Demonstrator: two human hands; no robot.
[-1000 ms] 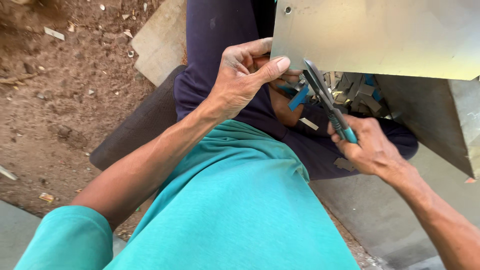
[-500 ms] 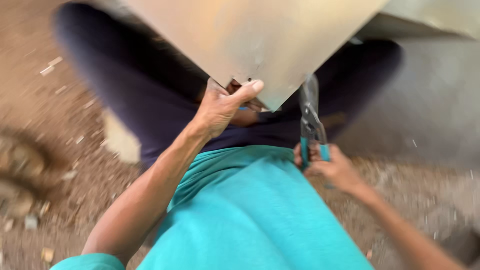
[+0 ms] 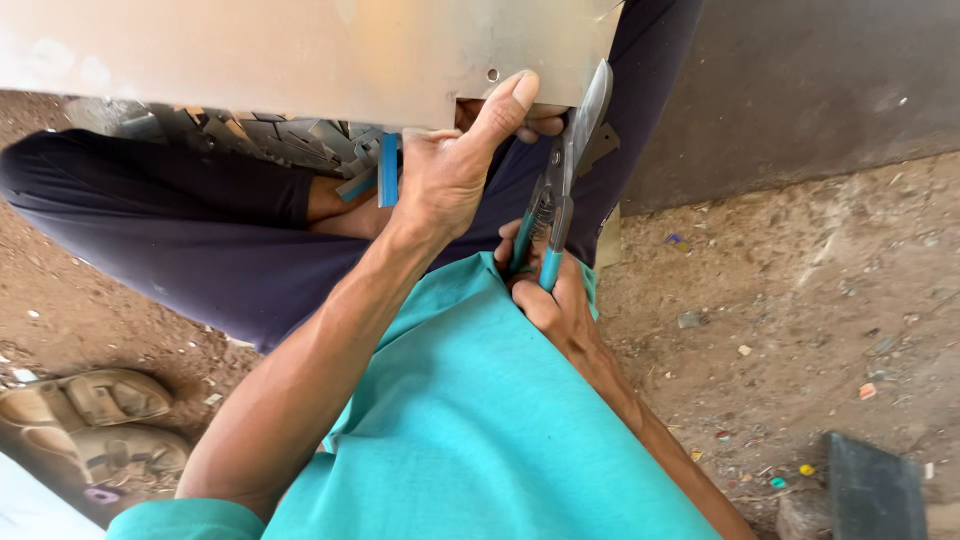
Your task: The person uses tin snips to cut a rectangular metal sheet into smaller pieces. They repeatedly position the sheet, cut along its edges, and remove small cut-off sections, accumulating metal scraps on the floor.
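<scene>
My left hand (image 3: 455, 170) grips the lower edge of a large grey metal sheet (image 3: 300, 55), thumb pressed up beside a small hole and a square notch. My right hand (image 3: 555, 295) holds tin snips with blue handles (image 3: 555, 195), their blades pointing up at the sheet's right edge. Both hands work over my lap, above dark trousers (image 3: 180, 230) and a teal shirt (image 3: 480, 420). Below the sheet lie several cut metal scraps (image 3: 270, 135) and a blue strip (image 3: 388, 170).
Bare dirt ground surrounds me. A pair of worn sandals (image 3: 95, 420) lies at the lower left. A dark block (image 3: 870, 490) sits at the lower right. A grey wall or slab (image 3: 800, 80) rises at the upper right.
The view has swung and steadied. The sheet now spans the top of the view, my left hand has shifted its grip to the notch, and the snips have come up to the sheet's right edge.
</scene>
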